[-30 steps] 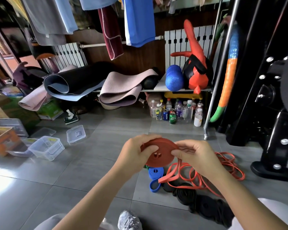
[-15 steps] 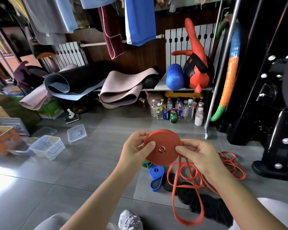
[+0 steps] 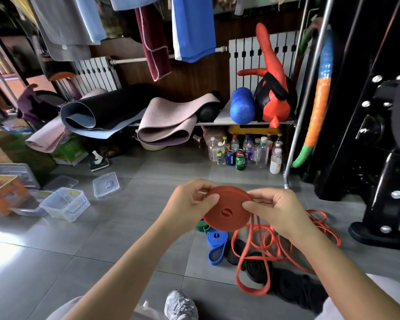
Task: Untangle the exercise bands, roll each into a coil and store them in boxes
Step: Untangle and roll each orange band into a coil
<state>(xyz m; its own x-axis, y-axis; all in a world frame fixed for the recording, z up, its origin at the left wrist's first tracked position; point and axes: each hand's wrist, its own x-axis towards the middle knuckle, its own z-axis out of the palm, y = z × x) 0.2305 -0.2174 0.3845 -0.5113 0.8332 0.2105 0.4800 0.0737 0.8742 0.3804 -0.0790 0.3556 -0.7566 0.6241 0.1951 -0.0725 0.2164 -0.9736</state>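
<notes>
A red exercise band coil (image 3: 226, 210) is held up in front of me. My left hand (image 3: 189, 204) grips its left edge, thumb on the face. My right hand (image 3: 275, 209) pinches its right edge where the loose tail leaves. That red tail (image 3: 252, 269) hangs down in a long loop to the floor. Below lie a thin orange band (image 3: 321, 229) in tangled loops, a blue band (image 3: 215, 243), a green band (image 3: 200, 226) partly hidden by the coil, and black bands (image 3: 291, 285). Clear plastic boxes (image 3: 65, 203) stand at the left.
A loose clear lid (image 3: 105, 184) lies on the grey tiles beside the boxes. An orange carton (image 3: 2, 192) sits far left. Bottles and cans (image 3: 245, 153) stand under a shelf behind. A black machine base (image 3: 379, 234) stands right. My shoe (image 3: 179, 304) is at bottom centre.
The coil has been turned between my hands and has taken up more tail; the hanging red loop is shorter than half a second ago. Both hands keep their grip.
</notes>
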